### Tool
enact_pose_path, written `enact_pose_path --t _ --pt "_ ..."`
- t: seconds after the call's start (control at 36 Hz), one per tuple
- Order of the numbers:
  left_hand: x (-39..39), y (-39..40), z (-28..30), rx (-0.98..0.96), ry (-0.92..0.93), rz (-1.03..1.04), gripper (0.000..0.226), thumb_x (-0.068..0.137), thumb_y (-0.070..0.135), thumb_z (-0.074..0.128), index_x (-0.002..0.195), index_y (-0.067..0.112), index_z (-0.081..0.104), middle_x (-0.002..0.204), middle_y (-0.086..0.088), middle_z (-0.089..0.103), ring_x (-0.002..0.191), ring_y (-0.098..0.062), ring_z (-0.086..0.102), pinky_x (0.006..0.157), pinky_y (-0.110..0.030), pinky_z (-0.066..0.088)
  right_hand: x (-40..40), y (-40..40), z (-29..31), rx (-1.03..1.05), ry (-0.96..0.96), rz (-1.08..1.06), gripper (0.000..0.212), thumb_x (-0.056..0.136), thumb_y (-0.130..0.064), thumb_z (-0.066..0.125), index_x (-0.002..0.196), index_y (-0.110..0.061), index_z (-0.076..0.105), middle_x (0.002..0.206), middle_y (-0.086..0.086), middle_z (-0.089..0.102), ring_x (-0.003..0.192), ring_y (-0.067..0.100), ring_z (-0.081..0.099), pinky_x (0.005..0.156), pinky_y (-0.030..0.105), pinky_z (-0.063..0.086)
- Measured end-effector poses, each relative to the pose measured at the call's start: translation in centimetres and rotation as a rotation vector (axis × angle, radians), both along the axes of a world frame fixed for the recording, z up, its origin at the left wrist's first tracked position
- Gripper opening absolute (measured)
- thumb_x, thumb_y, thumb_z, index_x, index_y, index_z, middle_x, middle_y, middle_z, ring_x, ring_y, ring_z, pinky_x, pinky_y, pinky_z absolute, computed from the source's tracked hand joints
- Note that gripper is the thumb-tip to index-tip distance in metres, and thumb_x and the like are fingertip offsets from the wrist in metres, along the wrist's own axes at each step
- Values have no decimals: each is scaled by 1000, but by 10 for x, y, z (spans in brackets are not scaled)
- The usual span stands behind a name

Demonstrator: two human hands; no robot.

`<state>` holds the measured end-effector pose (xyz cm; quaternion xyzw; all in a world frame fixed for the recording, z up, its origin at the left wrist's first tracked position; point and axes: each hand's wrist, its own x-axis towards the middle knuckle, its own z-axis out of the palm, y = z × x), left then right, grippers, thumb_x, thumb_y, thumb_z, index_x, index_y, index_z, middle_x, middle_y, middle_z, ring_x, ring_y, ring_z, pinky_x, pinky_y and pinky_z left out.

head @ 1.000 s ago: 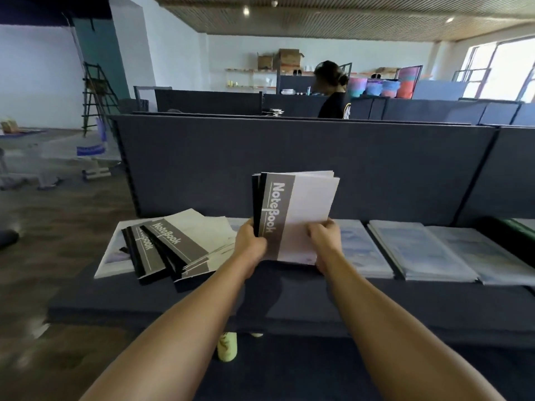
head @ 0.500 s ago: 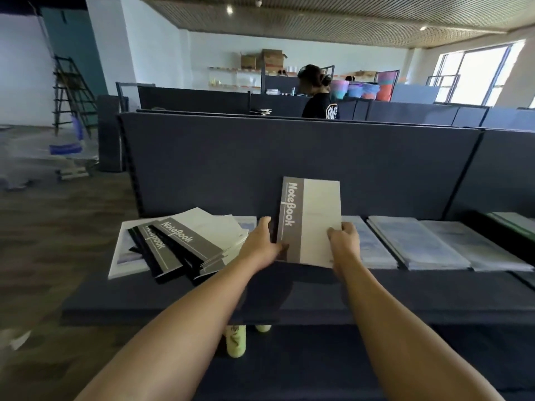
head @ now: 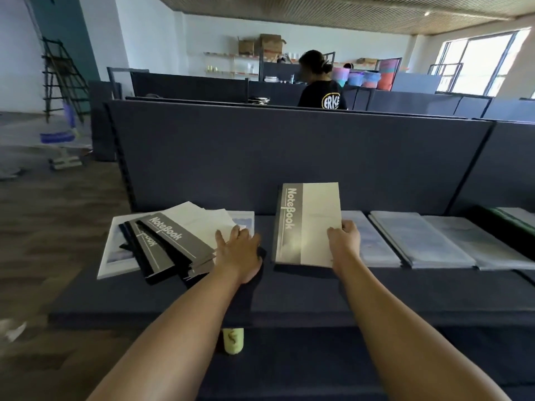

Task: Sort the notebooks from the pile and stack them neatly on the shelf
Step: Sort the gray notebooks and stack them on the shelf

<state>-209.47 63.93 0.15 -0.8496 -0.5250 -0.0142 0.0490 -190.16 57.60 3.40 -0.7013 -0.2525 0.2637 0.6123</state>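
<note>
A dark partition (head: 289, 157) walls the back of the shelf (head: 289, 296), which has a bare strip along its front edge. The right hand (head: 344, 241) pinches the right edge of the stacked notebooks (head: 308, 224), lying flat between the messy pile (head: 173, 241) and the pale booklets (head: 419, 241). The left hand (head: 238, 253) rests, fingers extended, on the pile's right edge.

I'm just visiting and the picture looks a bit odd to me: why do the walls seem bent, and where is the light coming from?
Head view: the wide-angle lens bows the partition top and stretches the forearms. Daylight from the window at upper right blows out white. The left hand casts a dark shadow on the shelf. The floor at far left is smeared; the stacked notebook lettering stays legible.
</note>
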Motion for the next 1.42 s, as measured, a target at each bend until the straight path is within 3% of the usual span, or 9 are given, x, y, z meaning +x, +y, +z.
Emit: enact_pose_path --t 0.22,0.39,0.56,0.69,0.83,0.94,1.17,1.36,1.42 --pt "-11 -6 -6 56 -56 -24 44 95 35 38 137 24 35 145 -7 34 142 -29 18 111 -64 13 -14 5 -5 -7 2 23 27 88 -6 41 110 -17 52 95 3 62 83 21 57 65 28 44" --pt "-25 -10 -8 97 -57 -53 42 93 35 41 134 24 39 145 -5 36 141 -28 19 111 -63 13 -19 7 -4 -41 -27 7 33 87 -6 38 115 -17 52 88 -2 59 73 15 52 54 23 35" --pt "-43 -12 -8 97 -56 -55 41 95 36 38 134 23 38 145 -3 35 140 -26 20 112 -61 14 -27 11 -6 -156 -77 5 48 86 -7 34 131 -16 46 120 9 60 107 32 56 88 38 51" --pt "-46 -9 -4 49 -47 -5 44 95 38 36 135 22 39 145 -4 35 141 -27 18 114 -60 9 -30 14 -7 -272 -162 51 51 89 -6 33 140 -11 34 129 13 52 104 30 55 70 32 47" --pt "-24 -7 6 123 -161 -28 54 92 62 30 125 24 49 140 -1 43 134 -25 32 116 -48 11 -32 17 -6 -359 -215 38 43 92 -12 39 134 -6 30 115 12 48 101 29 51 76 32 37" --pt "-4 -11 10 13 -352 -272 65 85 72 36 132 28 45 136 6 42 123 -20 42 94 -34 35 -29 21 -2 -380 -273 46 38 89 -6 40 126 -8 30 105 13 51 89 28 50 70 35 44" --pt "15 -10 4 191 -154 -341 34 91 31 48 125 27 43 123 3 45 116 -19 43 73 -29 37 -27 38 6 -413 -424 108 45 89 -3 42 134 -4 36 131 15 51 110 32 55 72 30 43" --pt "20 -3 6 194 -48 -328 31 94 31 44 123 28 54 121 4 50 116 -18 45 65 -29 32 -41 41 -1 -565 -889 232 46 86 -9 49 132 -9 46 139 10 41 129 29 36 104 38 37" --pt "20 0 7 194 -29 -355 30 94 34 45 121 29 56 121 5 51 116 -17 46 64 -29 34 -43 40 -5 -555 -963 247 45 87 -9 49 131 -13 47 135 7 44 126 27 38 101 37 37"
